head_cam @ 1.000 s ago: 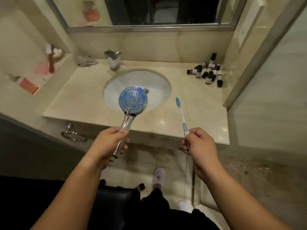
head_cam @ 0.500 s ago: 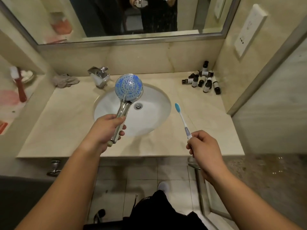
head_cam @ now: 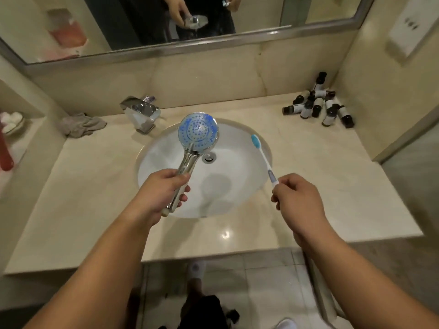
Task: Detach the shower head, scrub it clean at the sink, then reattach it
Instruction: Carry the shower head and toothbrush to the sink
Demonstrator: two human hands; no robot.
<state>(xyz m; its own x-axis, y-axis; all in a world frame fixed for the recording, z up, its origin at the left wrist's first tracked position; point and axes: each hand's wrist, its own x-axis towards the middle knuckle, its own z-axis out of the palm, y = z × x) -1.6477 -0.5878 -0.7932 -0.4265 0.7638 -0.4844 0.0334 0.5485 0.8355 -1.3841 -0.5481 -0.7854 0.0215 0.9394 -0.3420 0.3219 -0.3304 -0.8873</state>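
My left hand (head_cam: 159, 191) grips the chrome handle of the detached shower head (head_cam: 198, 132), whose round blue-tinted spray face points up at me over the white sink basin (head_cam: 232, 193). My right hand (head_cam: 297, 198) pinches the lower end of a white toothbrush (head_cam: 262, 157). Its blue bristle end sticks up over the basin's right rim, a short way right of the shower head and not touching it. The chrome faucet (head_cam: 140, 112) stands at the basin's back left.
A grey rag (head_cam: 82, 124) lies on the beige counter (head_cam: 78, 198) left of the faucet. Several small dark-capped bottles (head_cam: 318, 106) cluster in the back right corner. A mirror (head_cam: 147, 22) spans the wall. A red-handled brush (head_cam: 6, 153) stands on the left ledge.
I have stepped closer to the sink. Both hands moved forward over the basin, carrying the shower head and the toothbrush; the toothbrush now sits nearer the shower head.
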